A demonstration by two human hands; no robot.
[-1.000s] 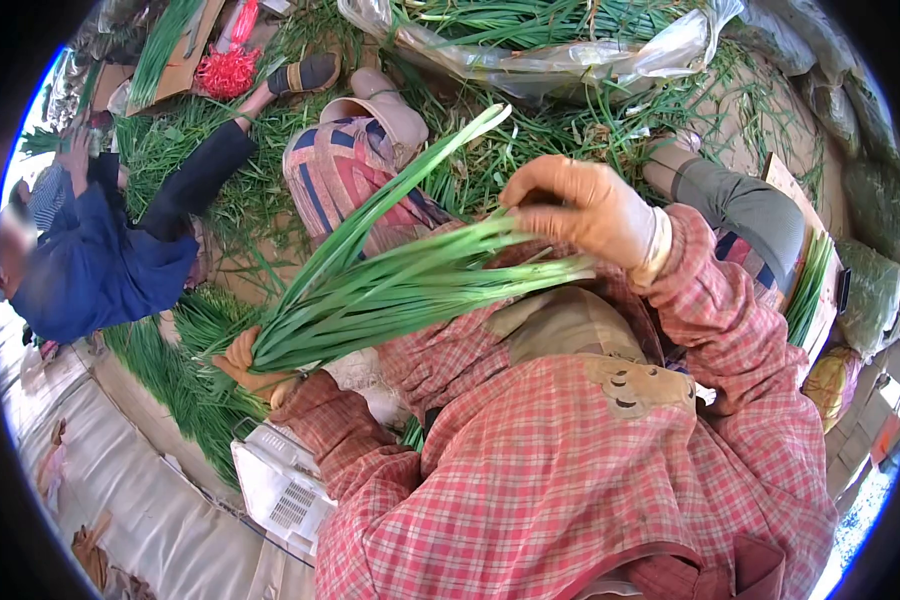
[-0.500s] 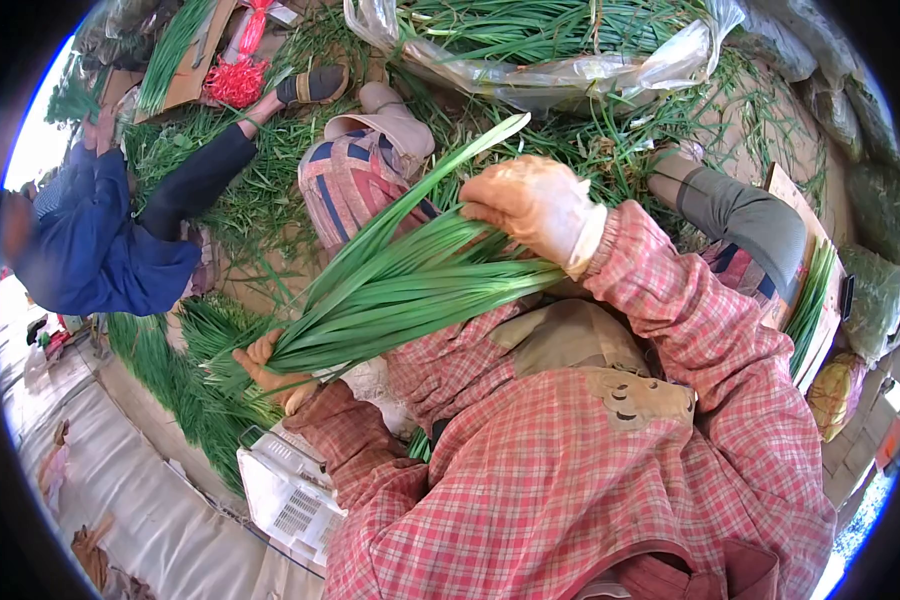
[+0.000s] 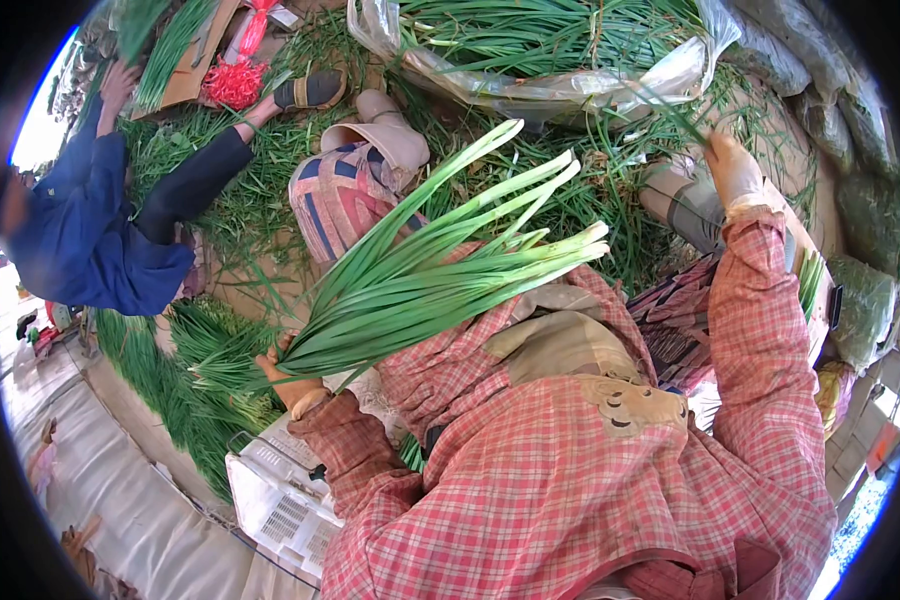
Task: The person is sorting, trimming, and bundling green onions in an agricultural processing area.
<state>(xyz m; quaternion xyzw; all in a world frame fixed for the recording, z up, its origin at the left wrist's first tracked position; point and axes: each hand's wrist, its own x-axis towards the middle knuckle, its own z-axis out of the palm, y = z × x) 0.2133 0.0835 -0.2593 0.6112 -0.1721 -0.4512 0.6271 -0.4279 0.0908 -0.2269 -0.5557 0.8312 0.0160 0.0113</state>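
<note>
Left hand (image 3: 292, 388) clenched round the root end of the bunch (image 3: 420, 275), down by my knee; that grip has not altered over the last second. What has altered is my right hand (image 3: 732, 172): a moment ago it lay on the leaf ends of the bunch, combing them, and now it has let go and gone far out to the right and up, well apart from the left. The leaves, freed, fan out loose from my left fist toward the upper right, their pale tips spread instead of gathered. I judge the combing of this bunch is paused and that I am after more stalks to add.

My gloved right hand reaches into the loose greens (image 3: 610, 150) scattered on the ground just below the bag (image 3: 560, 60) of stalks. Its fingers look curled about a thin stalk or two, but at this edge of the view I cannot tell whether they have truly closed on any.

Below my left hand sits a white crate (image 3: 275, 495). Beyond the bunch, up and to the left, another person in a blue top (image 3: 80, 250) works among more greens on the ground.
</note>
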